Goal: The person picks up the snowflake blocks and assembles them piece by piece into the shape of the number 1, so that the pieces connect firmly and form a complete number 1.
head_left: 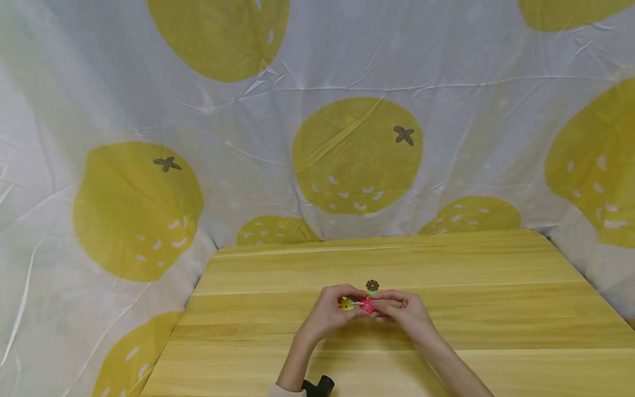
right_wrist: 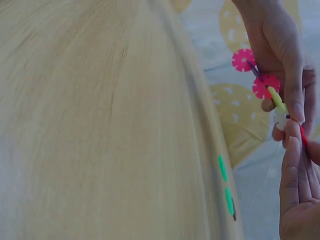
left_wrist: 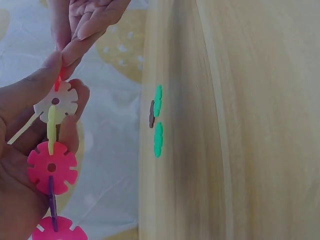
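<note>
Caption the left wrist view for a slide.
Left hand and right hand hold a disc chain; two green discs and a brown disc lie on the table.

Left hand (head_left: 331,310) to right hand (head_left: 408,315): narrow gap barred by multicoloured chain of notched plastic discs (head_left: 367,306).
Just beyond: low obstacles, round brown disc (head_left: 372,285) and two green plastic discs (left_wrist: 158,140).
Pale wooden bench (head_left: 238,314), both sides: room to pass outside hands.
Far edge: closed by white fruit-printed cloth (head_left: 243,182).
</note>
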A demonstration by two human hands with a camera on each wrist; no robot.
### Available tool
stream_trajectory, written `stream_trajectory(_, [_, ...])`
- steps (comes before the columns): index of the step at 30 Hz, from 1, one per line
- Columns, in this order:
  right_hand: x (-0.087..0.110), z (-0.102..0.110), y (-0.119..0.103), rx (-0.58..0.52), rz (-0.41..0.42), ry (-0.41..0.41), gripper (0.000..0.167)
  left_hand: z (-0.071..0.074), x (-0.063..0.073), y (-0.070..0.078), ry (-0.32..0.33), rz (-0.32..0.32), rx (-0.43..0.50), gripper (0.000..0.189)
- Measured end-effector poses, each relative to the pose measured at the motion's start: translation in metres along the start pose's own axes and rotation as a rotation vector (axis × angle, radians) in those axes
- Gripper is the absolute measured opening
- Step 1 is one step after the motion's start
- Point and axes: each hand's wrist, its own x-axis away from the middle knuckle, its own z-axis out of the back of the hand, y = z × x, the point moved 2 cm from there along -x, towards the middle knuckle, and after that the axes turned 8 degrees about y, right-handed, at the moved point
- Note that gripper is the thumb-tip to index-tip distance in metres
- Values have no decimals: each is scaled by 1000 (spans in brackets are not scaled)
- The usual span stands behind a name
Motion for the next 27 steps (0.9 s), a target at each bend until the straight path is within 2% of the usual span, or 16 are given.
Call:
stream_trajectory(5, [-2,2,-1,14,-7,-16,43,4,0,-3,6,10,-13,24])
stream_trajectory(10, [-11,9,-2,111,10,-36,45,17,3,-12,39,69,-52,24])
stream_trajectory(14, [-22,11,-1,217,18,-16,46,30,7,-20,51,116,-80,26])
stream_trajectory(21, [-42,-2,4,334,21,-72,42,41,9,-25,42,148,-59,28])
stream_trajectory(27, [-53,-11,13,392,25,-54,33,41,7,-26,21,147,-69,29])
